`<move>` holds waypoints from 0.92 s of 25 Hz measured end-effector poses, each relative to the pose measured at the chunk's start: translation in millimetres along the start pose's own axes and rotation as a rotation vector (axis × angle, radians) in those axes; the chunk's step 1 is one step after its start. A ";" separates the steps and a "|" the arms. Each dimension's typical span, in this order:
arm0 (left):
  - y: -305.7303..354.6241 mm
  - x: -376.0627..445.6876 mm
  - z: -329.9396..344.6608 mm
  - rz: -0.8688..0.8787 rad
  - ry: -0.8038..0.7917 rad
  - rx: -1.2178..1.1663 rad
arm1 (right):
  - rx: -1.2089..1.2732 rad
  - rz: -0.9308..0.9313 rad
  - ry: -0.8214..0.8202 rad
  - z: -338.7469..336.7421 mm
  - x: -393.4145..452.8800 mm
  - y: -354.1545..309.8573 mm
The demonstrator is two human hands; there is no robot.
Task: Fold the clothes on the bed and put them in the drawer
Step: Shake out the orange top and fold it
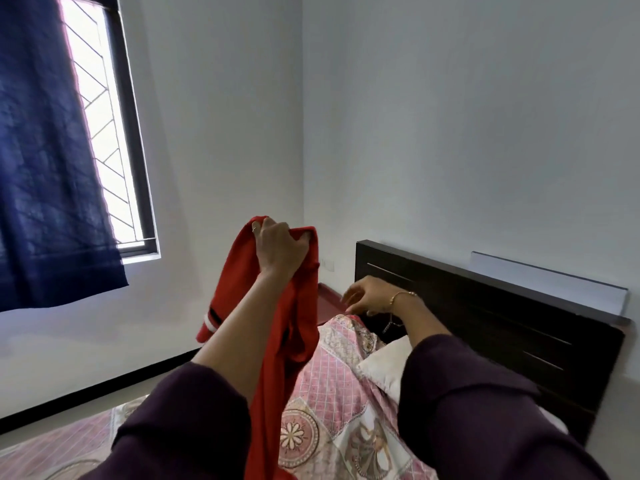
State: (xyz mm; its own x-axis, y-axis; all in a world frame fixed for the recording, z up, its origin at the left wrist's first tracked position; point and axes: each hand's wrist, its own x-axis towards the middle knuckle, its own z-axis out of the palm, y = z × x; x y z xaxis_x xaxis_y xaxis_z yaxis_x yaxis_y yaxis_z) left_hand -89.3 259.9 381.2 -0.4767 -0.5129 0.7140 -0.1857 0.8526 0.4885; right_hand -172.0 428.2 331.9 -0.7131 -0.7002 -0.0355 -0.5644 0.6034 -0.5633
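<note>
Holding the red garment (pixel 277 327) up off the bed (pixel 332 403) with my left hand (pixel 278 249), fingers curled over a bunched top edge so the rest hangs free and shakes out straight. One sleeve with a striped cuff (pixel 209 320) dangles left of my forearm.

Right hand (pixel 372 296) is out toward the headboard (pixel 485 317), fingers loosely spread, gripping nothing. My read: it's reaching for a second hold on the cloth, so I can square it for the first fold.

Garment is fully airborne, lower end runs out of frame at the bottom. Pillow (pixel 388 365) sits against the headboard, patterned cover underneath. No drawer in view; a reddish side piece (pixel 327 299) beside the bed may be it, can't tell.

Folding not started; other clothes not visible from here.
</note>
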 end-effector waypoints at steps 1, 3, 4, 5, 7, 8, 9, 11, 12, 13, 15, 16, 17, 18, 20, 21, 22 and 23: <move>5.8 3.0 -0.6 -0.012 -0.006 -0.009 | 0.010 -0.003 -0.073 10.6 5.3 -3.1; 15.8 10.3 -4.1 -0.027 -0.014 -0.019 | 0.025 0.003 -0.172 27.5 16.0 -7.3; 20.0 14.7 -6.1 -0.028 -0.009 -0.029 | 0.041 -0.008 -0.155 34.1 20.4 -7.5; 23.3 19.9 -8.7 -0.030 0.005 -0.039 | 0.067 -0.029 -0.105 39.4 24.9 -6.4; 29.6 31.0 -16.4 -0.039 0.044 -0.042 | 0.093 -0.069 0.018 46.4 30.8 -2.0; 32.6 35.8 -20.8 -0.043 0.068 -0.039 | 0.064 -0.073 0.056 48.0 31.7 -0.1; 34.4 41.2 -24.8 -0.055 0.089 -0.048 | 0.032 -0.061 0.069 48.3 31.8 2.5; 35.4 52.7 -33.6 -0.097 0.137 -0.072 | -0.014 -0.020 0.084 48.2 32.3 11.9; 33.5 57.6 -37.3 -0.115 0.152 -0.069 | -0.047 0.002 0.128 45.7 32.2 17.8; 30.2 60.8 -40.3 -0.127 0.158 -0.048 | -0.097 0.029 0.206 41.2 32.2 23.8; 16.8 64.5 -41.4 -0.151 0.136 0.012 | -0.159 0.117 0.385 24.6 31.2 34.8; 7.8 63.8 -40.5 -0.171 0.104 0.038 | -0.141 0.182 0.467 14.7 31.3 40.6; -2.9 62.0 -37.8 -0.197 0.060 0.064 | -0.084 0.257 0.526 3.5 32.2 45.8; -13.5 58.8 -34.9 -0.224 0.011 0.093 | -0.004 0.322 0.578 -7.5 34.4 51.0; -33.1 50.1 -26.9 -0.272 -0.105 0.130 | 0.141 0.426 0.672 -26.2 41.5 64.6; -41.2 44.5 -22.9 -0.295 -0.159 0.126 | 0.165 0.457 0.693 -33.3 41.1 67.3; -48.4 39.2 -18.6 -0.320 -0.205 0.106 | 0.161 0.479 0.689 -39.8 37.9 67.8; -53.3 33.9 -16.0 -0.341 -0.239 0.089 | 0.150 0.487 0.667 -44.5 32.0 66.0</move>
State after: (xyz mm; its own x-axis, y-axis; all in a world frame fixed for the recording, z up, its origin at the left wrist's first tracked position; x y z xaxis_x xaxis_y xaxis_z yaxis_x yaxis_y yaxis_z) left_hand -81.8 195.5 387.4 -0.5590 -0.7383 0.3773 -0.4356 0.6487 0.6240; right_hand -250.6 462.5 330.3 -0.9858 0.0267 0.1658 -0.1019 0.6900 -0.7166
